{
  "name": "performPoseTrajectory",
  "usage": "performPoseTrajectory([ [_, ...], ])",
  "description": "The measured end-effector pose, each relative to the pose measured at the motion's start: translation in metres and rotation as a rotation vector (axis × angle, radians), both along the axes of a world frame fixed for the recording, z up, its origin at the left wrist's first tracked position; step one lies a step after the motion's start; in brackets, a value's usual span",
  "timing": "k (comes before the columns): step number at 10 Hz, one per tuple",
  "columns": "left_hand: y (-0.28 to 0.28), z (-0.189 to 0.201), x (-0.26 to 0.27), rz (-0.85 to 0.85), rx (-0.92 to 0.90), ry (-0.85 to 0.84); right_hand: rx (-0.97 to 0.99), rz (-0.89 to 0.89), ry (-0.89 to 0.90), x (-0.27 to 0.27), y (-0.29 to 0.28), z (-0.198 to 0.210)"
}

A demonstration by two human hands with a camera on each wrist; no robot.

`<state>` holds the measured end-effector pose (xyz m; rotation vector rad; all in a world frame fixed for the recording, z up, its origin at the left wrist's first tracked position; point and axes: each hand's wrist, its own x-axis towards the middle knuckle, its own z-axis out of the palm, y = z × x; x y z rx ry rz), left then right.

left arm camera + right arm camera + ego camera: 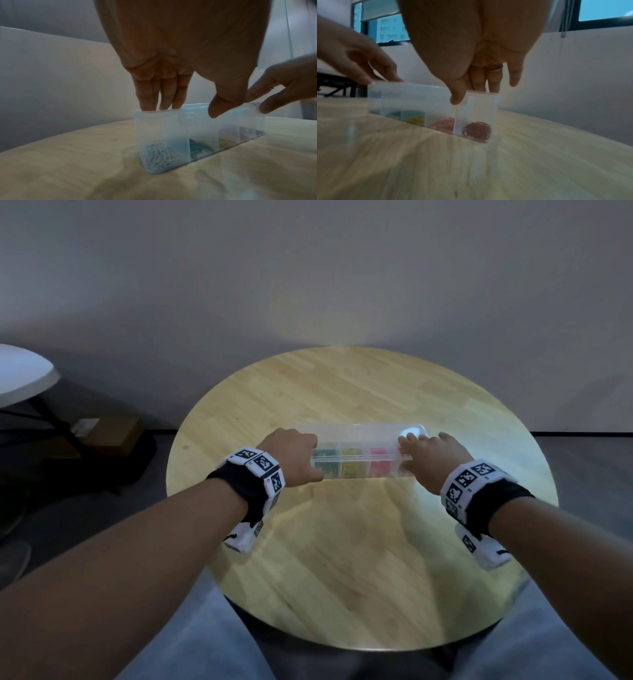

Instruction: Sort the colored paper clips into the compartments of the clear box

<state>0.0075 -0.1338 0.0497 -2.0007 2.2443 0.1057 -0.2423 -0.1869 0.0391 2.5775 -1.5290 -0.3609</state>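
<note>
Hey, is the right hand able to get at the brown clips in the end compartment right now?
Probably not: the clear box looks lidded, and the right hand grips that end over the brown clips.

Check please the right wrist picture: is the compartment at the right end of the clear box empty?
No, that end compartment of the clear box holds a heap of dark red-brown paper clips lying on its floor.
</note>
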Motion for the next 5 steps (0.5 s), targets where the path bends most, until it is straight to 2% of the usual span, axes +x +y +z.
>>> performPoseTrajectory([
  [1,-0.001,-0.002,0.000,0.017,-0.001,0.010,-0.085,0.030,0.085,0.007,0.004,-0.003],
  [2,0.001,-0.002,0.001,0.017,-0.001,0.018,-0.088,-0.013,0.176,0.019,0.013,0.004],
  [3,0.004,0.002,-0.003,0.027,0.020,0.026,-0.029,-0.048,0.191,0.030,0.022,0.016],
  [4,0.003,0.007,-0.003,0.051,0.054,0.083,0.066,-0.092,0.100,0.034,0.022,0.031],
  [5,0.015,0.024,0.004,0.121,-0.109,0.179,0.100,-0.094,0.124,0.026,0.014,0.037],
])
